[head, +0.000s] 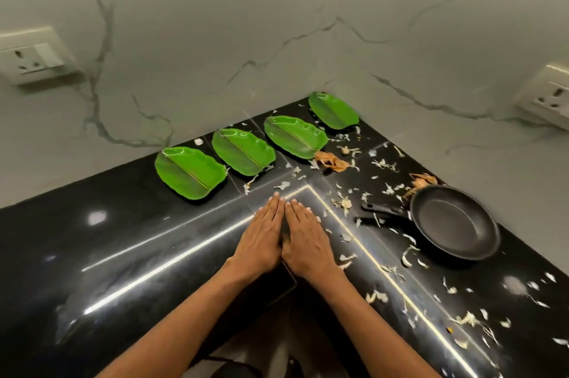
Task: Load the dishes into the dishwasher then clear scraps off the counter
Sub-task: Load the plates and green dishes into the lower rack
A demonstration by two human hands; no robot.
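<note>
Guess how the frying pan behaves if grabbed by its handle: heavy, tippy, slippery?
The frying pan looks empty, so probably only moderately heavy. Its short handle beside a broad bowl suggests front-heavy droop when lifted. Sitting flat on the glossy black counter, it would likely slide rather than tip if pushed.

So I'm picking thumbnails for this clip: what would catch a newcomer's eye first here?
Four bright green leaf-shaped plates lie in a diagonal row along the back of the black counter, toward the marble wall. At the counter's inner corner the left hand and right hand lie flat, side by side. Pale peel scraps litter the right side around a black frying pan.
</note>
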